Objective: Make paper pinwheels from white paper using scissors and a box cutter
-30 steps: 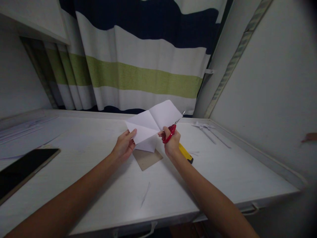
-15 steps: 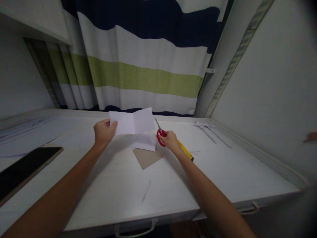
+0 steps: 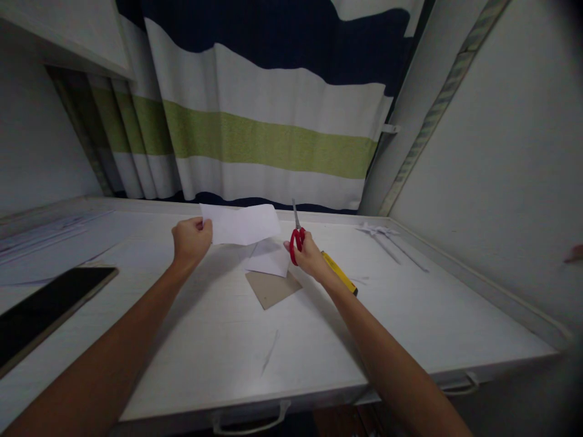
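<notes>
My left hand (image 3: 192,240) pinches the left end of a white sheet of paper (image 3: 243,224), which it holds up above the desk. Red-handled scissors (image 3: 296,240) are in my right hand (image 3: 310,255), their blades pointing up and away, just right of the paper and apart from it. Below the raised sheet lies another white piece of paper (image 3: 268,260), partly over a grey-brown card (image 3: 272,291). Beside my right wrist rests a yellow and black tool (image 3: 339,273), partly hidden by the wrist; its kind is unclear.
A dark-screened phone or tablet (image 3: 50,309) lies at the left, near several white sheets (image 3: 50,243). White paper strips (image 3: 387,240) lie at the back right of the white desk (image 3: 218,364). A striped curtain (image 3: 273,139) hangs behind. Another person's fingers (image 3: 574,254) show at the right edge.
The scissors have turned more upright, with their blades higher. The sheet in my left hand has lost its sharp middle fold and now bows gently.
</notes>
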A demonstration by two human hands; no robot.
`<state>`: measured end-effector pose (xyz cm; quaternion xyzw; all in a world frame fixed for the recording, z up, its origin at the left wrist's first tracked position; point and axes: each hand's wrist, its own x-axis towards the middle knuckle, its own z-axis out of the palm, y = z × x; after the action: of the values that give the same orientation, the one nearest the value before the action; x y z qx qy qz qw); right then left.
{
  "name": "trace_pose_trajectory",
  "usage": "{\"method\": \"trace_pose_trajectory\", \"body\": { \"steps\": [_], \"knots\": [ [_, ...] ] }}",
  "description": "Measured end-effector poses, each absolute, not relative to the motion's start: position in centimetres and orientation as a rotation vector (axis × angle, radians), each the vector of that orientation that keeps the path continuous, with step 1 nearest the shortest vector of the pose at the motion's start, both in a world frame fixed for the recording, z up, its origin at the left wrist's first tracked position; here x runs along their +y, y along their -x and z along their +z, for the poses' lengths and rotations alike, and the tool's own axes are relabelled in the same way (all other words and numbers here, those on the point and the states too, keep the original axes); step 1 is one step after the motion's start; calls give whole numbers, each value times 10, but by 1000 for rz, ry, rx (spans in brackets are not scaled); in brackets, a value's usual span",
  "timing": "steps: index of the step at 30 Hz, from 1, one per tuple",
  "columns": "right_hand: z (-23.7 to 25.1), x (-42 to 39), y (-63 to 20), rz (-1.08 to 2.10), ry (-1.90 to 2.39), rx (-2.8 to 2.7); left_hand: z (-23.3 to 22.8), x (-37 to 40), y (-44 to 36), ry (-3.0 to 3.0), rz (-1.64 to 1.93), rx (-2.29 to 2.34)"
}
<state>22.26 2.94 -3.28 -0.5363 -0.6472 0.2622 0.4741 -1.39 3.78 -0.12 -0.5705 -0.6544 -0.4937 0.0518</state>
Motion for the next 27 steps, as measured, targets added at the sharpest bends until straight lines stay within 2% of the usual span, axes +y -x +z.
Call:
{"method": "trace_pose_trajectory", "body": {
  "steps": [6,12,15,27],
  "knots": [
    [-20,12,-216,906,1200,-1443,-1,37,12,1735,-1561,-2010],
    [-12,-10,-207,1830,942,-1515,2,35,12,1686,-1733,-2022],
    [-17,-12,-205,2160,839,-1440,4,35,11,1653,-1846,-2023],
    [-17,-10,-205,2225,864,-1381,7,29,-2,1718,-2097,-2015]
  ]
}}
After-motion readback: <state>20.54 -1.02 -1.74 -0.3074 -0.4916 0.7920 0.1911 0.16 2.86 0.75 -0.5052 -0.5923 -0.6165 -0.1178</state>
